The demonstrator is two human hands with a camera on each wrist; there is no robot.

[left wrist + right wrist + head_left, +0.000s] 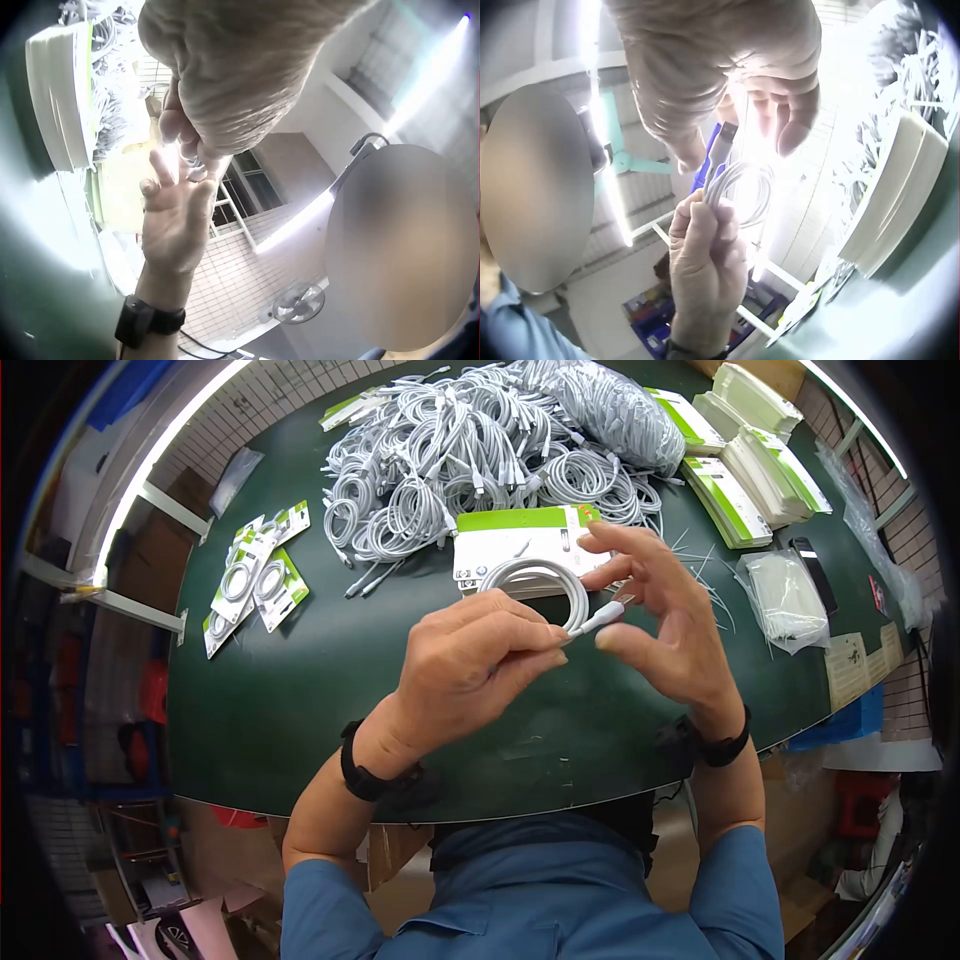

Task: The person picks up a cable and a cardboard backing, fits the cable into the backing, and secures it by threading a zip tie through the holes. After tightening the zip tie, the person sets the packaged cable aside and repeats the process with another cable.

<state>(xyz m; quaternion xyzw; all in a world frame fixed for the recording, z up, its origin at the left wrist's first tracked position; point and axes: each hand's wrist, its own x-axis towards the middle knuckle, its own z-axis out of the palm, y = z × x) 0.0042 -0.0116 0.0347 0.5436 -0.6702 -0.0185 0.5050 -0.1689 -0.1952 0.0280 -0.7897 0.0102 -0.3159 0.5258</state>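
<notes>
A coiled light-grey USB cable (579,603) is pinched between the thumb and fingers of my left hand (475,660), held up over the table. Its plug (606,614) points right, toward my right hand (672,620). That hand is raised with fingers and thumb spread around the plug, gripping nothing. The right wrist view shows the metal tip of the USB plug (728,131) sticking up beside the coil, below my right hand (727,60). Behind the coil lies a stack of green-and-white packaging cards (530,535). In the left wrist view the cable is mostly hidden behind my left hand (240,82).
A big heap of coiled cables (430,470) covers the back of the green table (300,730). Several carded cables (238,582) lie at left. Card stacks (727,500), a clear bag (785,600) and a black phone-like object (815,575) are at right, near loose thin ties (715,595).
</notes>
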